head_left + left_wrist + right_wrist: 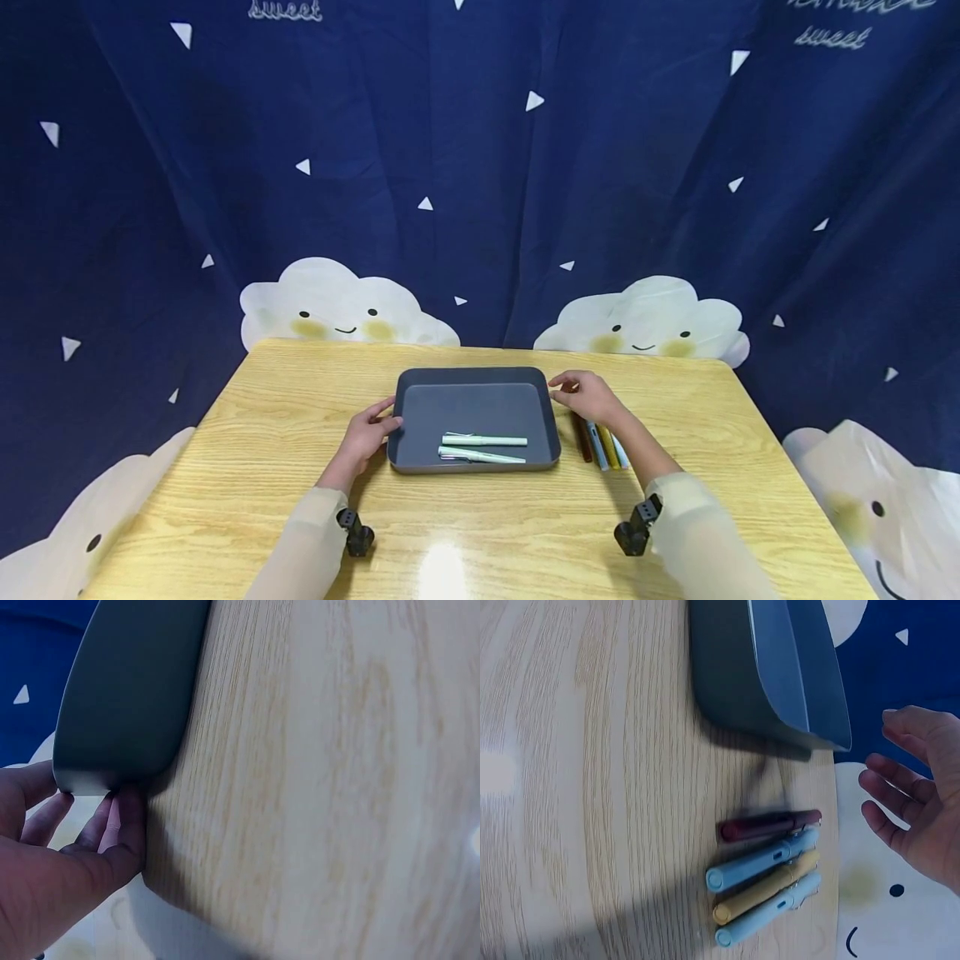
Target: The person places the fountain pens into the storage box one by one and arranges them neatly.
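Observation:
A dark grey rectangular tray (480,417) lies on the table with two pale green pens (484,441) inside, near its front wall. At the tray's left end, my left hand (366,433) pinches the wall, thumb over the rim and fingers outside and low against it, as the left wrist view shows. Beside the right rim hovers my right hand (591,397), fingers loosely bent and apart, holding nothing. Below that hand several pens lie side by side: a dark red pen (769,825), a blue pen (761,861), a yellow pen (766,886) and a light blue pen (769,909).
The wooden table (480,533) has its far edge just behind the tray. Beyond it hangs a dark blue curtain (480,167) with clouds and white triangles. Each sleeved forearm carries a small black wrist camera, one near the left cuff (318,525).

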The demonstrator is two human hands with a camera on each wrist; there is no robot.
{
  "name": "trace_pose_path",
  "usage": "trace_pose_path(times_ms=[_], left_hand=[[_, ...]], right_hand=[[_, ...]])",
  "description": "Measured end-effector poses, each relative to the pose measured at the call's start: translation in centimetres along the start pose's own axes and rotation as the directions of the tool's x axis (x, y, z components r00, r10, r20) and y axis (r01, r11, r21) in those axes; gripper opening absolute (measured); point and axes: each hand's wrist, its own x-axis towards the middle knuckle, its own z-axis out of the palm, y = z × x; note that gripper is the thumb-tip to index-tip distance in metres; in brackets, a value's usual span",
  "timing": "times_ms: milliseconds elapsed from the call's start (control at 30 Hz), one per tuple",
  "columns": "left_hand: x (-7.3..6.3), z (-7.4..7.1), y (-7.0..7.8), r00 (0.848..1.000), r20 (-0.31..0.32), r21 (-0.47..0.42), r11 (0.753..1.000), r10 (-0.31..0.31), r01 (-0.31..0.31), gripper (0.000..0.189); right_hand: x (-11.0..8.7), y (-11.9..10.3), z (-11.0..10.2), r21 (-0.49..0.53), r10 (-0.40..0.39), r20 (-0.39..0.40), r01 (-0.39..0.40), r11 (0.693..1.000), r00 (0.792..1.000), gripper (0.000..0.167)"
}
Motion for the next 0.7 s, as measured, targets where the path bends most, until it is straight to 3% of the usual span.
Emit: trace_pose_path(times_ms=[700], left_hand=[[-0.1,-0.1,0.1,1.000,0.004,-0.014,1.000,0.011,-0.011,0.050]], right_hand=[[-1.6,4.0,-2.2,0.023,0.155,-0.070,-0.154,0.988,0.985,0.036]])
